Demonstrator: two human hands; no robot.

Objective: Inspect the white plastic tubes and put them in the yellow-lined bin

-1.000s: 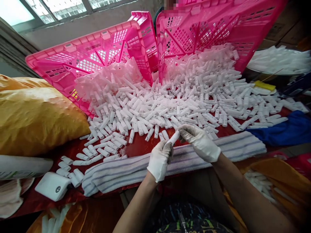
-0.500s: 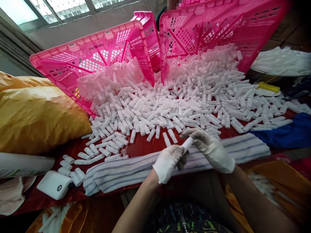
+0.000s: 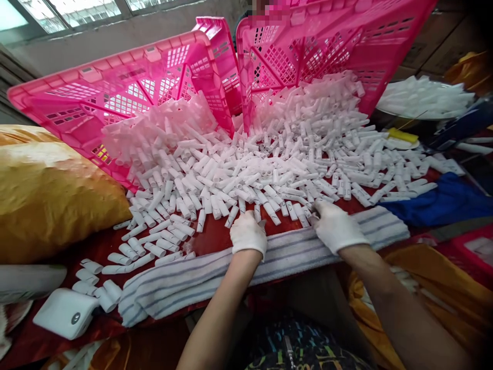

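My left hand (image 3: 248, 235), in a white glove, is low over the red table surface with its fingers curled down. The back of the hand hides whatever they may hold. A short white tube (image 3: 257, 213) lies just beyond its knuckles. My right hand (image 3: 336, 227), gloved too, reaches in from the right above the striped towel. Its thumb and forefinger are slightly apart, close to several white tubes with dark marks (image 3: 291, 210). Whether the fingertips touch a tube is unclear. Beyond both hands spreads a large heap of white tubes (image 3: 234, 169).
Two pink baskets (image 3: 115, 67) (image 3: 370, 46) lie tipped behind the heap, spilling tubes. A striped towel (image 3: 185, 275) runs along the near edge. At left are a yellow sack (image 3: 57, 190) and white box (image 3: 65, 313); at right, blue cloth (image 3: 447, 200). Someone stands behind the baskets.
My hands were together on one white tube; now they are apart and lower, at the table. The tube no longer shows between them. The view has shifted a little to the right.
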